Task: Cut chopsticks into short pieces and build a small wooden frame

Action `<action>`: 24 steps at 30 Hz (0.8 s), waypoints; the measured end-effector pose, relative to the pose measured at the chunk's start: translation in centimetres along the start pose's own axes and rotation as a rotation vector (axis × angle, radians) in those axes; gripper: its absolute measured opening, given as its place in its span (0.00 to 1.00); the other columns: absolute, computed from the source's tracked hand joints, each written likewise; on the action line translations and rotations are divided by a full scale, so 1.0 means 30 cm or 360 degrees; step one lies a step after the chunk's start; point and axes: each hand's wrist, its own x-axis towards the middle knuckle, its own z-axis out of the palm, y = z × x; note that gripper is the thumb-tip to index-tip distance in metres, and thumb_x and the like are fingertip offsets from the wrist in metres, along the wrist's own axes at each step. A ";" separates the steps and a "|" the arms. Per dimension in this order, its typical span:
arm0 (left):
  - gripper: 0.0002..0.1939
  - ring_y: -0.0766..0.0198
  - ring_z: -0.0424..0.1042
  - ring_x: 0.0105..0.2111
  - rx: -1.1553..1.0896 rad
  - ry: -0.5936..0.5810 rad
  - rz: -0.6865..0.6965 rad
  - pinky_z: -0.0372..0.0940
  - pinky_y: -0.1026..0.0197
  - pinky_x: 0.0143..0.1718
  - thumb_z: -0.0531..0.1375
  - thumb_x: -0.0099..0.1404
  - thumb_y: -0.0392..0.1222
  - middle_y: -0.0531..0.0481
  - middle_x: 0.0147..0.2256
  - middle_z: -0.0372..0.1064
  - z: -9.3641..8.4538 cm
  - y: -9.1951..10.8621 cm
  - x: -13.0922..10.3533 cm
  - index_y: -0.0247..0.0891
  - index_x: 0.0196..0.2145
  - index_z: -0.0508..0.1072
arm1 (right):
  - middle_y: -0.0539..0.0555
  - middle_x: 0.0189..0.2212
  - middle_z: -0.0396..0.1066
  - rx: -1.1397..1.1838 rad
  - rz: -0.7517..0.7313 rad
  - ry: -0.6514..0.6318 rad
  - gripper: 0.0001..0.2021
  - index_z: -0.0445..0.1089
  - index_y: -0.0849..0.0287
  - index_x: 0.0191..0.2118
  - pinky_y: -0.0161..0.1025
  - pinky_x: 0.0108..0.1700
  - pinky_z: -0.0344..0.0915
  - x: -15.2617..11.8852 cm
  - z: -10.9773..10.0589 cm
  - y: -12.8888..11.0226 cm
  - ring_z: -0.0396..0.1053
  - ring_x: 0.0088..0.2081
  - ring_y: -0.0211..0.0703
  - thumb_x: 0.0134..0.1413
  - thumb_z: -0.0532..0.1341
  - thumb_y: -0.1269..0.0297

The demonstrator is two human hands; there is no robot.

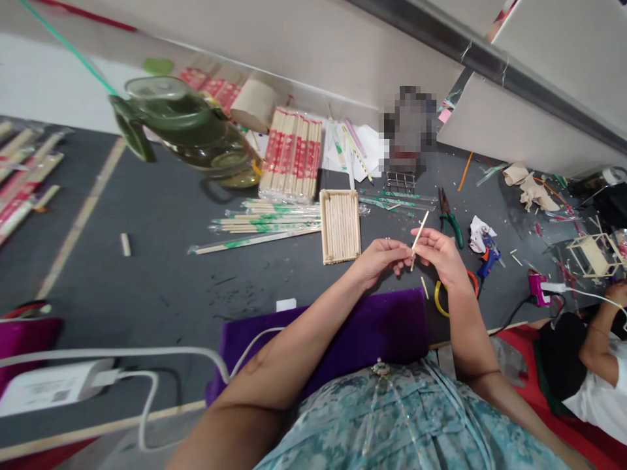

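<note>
Between my two hands a short thin wooden stick point(420, 232) is held at a slant, its upper end pointing up and to the right. My right hand point(437, 253) pinches the stick near its middle. The fingertips of my left hand point(386, 259) are closed together at the stick's lower part, touching my right fingertips. Left of my hands lies a rectangular tray made of sticks point(341, 226), with a raised rim. A small stick piece point(424, 288) rests on the table just below my hands.
Wrapped chopsticks point(291, 156) and a glass jug point(210, 140) stand at the back left. Pliers point(448, 219), a glue gun point(488, 260) and yellow-orange scissors handles point(442, 299) lie to the right. A purple cloth point(382, 320) covers the front edge. Another person's arm point(598, 336) is at far right.
</note>
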 end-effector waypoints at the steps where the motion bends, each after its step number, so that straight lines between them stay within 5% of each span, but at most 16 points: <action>1: 0.13 0.71 0.66 0.20 0.0004 0.0021 0.0023 0.62 0.69 0.20 0.73 0.50 0.46 0.48 0.23 0.74 0.002 0.001 0.000 0.33 0.25 0.80 | 0.44 0.28 0.70 -0.0016 -0.0026 0.0028 0.25 0.70 0.55 0.50 0.31 0.24 0.56 -0.002 0.004 0.004 0.64 0.24 0.33 0.45 0.72 0.57; 6: 0.11 0.72 0.64 0.19 -0.0046 0.0069 0.0065 0.62 0.68 0.20 0.71 0.51 0.45 0.50 0.21 0.72 0.012 0.012 -0.002 0.33 0.25 0.79 | 0.49 0.33 0.72 -0.0554 -0.0563 0.0425 0.12 0.71 0.51 0.45 0.39 0.35 0.67 -0.037 0.021 0.024 0.69 0.32 0.40 0.55 0.66 0.58; 10: 0.11 0.72 0.64 0.19 -0.0086 0.0038 0.0041 0.62 0.68 0.20 0.71 0.51 0.44 0.50 0.22 0.72 0.014 0.016 -0.004 0.33 0.25 0.79 | 0.55 0.38 0.73 -0.1018 -0.0862 0.0446 0.07 0.75 0.51 0.37 0.45 0.45 0.68 -0.065 0.021 0.023 0.71 0.43 0.48 0.62 0.60 0.59; 14: 0.12 0.72 0.65 0.20 -0.0104 -0.0017 0.0034 0.62 0.69 0.20 0.72 0.51 0.45 0.50 0.22 0.72 0.013 0.014 -0.004 0.33 0.25 0.79 | 0.51 0.30 0.71 -0.0694 -0.0591 0.0539 0.09 0.75 0.53 0.37 0.38 0.32 0.65 -0.055 0.017 0.018 0.66 0.30 0.40 0.58 0.63 0.54; 18: 0.13 0.71 0.66 0.20 -0.0080 -0.0053 0.0021 0.62 0.69 0.20 0.73 0.50 0.46 0.50 0.22 0.72 0.012 0.006 -0.004 0.33 0.25 0.79 | 0.46 0.23 0.68 -0.0057 -0.0086 0.0192 0.14 0.76 0.56 0.35 0.33 0.20 0.50 -0.034 0.025 0.014 0.55 0.20 0.32 0.49 0.69 0.51; 24: 0.16 0.70 0.67 0.22 0.0001 -0.0103 0.0051 0.64 0.69 0.22 0.73 0.52 0.50 0.47 0.25 0.75 0.005 0.012 -0.011 0.33 0.27 0.81 | 0.46 0.19 0.68 0.0206 0.0055 0.0203 0.15 0.71 0.57 0.25 0.30 0.18 0.48 -0.029 0.049 0.007 0.58 0.19 0.30 0.40 0.73 0.53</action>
